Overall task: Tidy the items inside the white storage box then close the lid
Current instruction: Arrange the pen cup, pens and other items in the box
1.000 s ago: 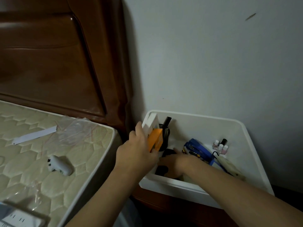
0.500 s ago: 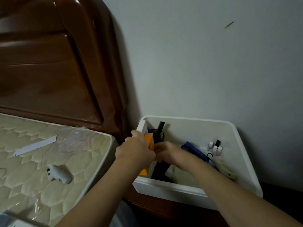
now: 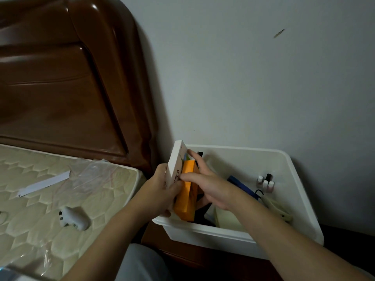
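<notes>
White plastic storage box sits open against the far wall, right of the mattress. Left hand grips a white printed carton and an orange carton upright at the box's left end; right hand lies against them, fingers straight. Best move — square both flush to the left wall, lower together. No lid visible.

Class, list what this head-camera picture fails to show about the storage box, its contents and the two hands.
- Lid: nowhere in the head view.
- Floor of the white storage box: largely hidden by both forearms and its near wall.
- Print on the white carton: too small and dim to read.
- Dark items behind the orange carton: covered by the right hand.
- Left hand fingertips: hidden behind the cartons.
- Small bottles: labels too small.
</notes>
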Demonstrator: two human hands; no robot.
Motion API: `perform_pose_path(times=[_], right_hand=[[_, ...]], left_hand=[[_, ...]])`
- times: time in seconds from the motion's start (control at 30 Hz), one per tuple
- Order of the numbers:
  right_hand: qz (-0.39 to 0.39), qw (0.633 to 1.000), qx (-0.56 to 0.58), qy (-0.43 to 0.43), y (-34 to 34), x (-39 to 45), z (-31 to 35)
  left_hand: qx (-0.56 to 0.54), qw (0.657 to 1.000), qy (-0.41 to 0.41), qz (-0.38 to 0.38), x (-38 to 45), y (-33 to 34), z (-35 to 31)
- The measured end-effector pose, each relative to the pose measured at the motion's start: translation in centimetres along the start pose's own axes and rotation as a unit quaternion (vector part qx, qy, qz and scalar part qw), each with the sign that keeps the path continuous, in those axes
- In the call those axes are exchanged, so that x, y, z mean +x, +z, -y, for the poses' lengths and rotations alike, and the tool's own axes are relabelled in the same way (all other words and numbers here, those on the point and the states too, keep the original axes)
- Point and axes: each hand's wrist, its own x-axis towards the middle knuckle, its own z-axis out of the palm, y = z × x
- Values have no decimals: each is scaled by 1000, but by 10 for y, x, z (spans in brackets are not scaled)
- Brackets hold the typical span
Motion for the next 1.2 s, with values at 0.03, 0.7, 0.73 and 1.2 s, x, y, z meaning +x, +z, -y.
perform_pose_path(times=[0.03, 0.7, 0.73, 1.2], right_hand=[[-1, 1000, -14, -1, 0, -1, 3], [-75, 996, -36, -20, -9, 9, 15], [-76, 996, -40, -26, -9, 9, 16], [-81, 996, 30, 8, -13, 23, -2]], left_hand=[[2, 1000, 3, -1, -1, -3, 0], [121, 991, -16, -49, 0, -4, -9], [129, 990, -14, -57, 0, -4, -10], [293, 954, -12, -56, 19, 4, -20]])
